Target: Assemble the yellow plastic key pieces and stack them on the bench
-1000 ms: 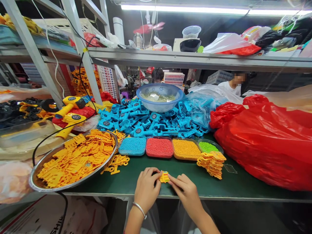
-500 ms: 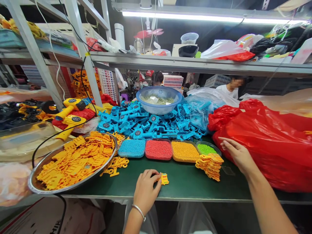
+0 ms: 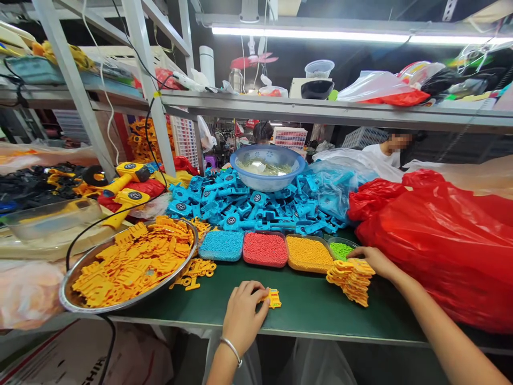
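Note:
Near the table's front edge, my left hand (image 3: 245, 310) pinches a small yellow plastic piece (image 3: 274, 299) that has coloured beads in its slots. My right hand (image 3: 373, 260) is at the green bead tray (image 3: 340, 249), its fingertips at the tray's right side, partly behind a stack of yellow pieces (image 3: 352, 279); whether they hold anything is hidden. Trays of yellow beads (image 3: 308, 253), red beads (image 3: 265, 249) and blue beads (image 3: 221, 245) stand in a row to the left of the green ones.
A metal bowl (image 3: 66, 297) heaped with yellow pieces stands at the left, loose ones beside it. Blue toy parts (image 3: 192, 206) are piled behind the trays under a blue basin (image 3: 267, 179). A red bag (image 3: 444, 240) bulges at the right. A shelf (image 3: 280, 107) crosses above; a person sits beyond.
My right hand has moved left and down to the green bead tray. My left hand keeps its pinch on the yellow piece. The whole view has shifted slightly.

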The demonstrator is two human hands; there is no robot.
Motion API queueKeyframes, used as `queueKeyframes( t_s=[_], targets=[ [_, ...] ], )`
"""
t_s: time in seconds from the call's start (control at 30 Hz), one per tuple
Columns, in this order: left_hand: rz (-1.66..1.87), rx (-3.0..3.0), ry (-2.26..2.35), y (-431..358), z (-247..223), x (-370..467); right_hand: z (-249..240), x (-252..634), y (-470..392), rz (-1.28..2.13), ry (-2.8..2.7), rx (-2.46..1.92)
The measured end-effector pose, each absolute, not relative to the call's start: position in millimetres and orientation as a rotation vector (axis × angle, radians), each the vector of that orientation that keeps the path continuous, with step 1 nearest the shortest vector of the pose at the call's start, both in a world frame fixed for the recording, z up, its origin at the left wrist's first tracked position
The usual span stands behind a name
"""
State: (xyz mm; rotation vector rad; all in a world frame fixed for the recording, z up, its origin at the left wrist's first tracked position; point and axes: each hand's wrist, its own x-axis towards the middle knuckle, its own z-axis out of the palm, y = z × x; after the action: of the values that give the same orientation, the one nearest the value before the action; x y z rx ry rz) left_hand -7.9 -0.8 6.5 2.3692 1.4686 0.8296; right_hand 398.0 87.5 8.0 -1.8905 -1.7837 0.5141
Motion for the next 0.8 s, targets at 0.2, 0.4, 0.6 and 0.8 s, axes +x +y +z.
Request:
queueKeyframes(
  t_s=[0.2, 0.4, 0.6, 0.8],
  targets=[
    [0.822, 2.348, 1.476, -1.3, 6.0, -7.8, 11.6, 392.8, 90.7, 0.444, -1.838, -1.943],
    [0.790, 2.331, 1.470, -1.8, 6.7, -8.5, 16.3, 385.8, 82.3, 0.323, -1.834, -1.860],
    [0.779, 2.340, 1.465, -1.3, 6.3, -8.7, 39.8, 356.8, 43.0, 0.028, -1.465, -1.611],
    [0.784, 2.368, 1.468, 0.1, 2.9, -9.0, 34.7, 236.2, -32.2, 0.107, -1.735, -1.291]
  ],
)
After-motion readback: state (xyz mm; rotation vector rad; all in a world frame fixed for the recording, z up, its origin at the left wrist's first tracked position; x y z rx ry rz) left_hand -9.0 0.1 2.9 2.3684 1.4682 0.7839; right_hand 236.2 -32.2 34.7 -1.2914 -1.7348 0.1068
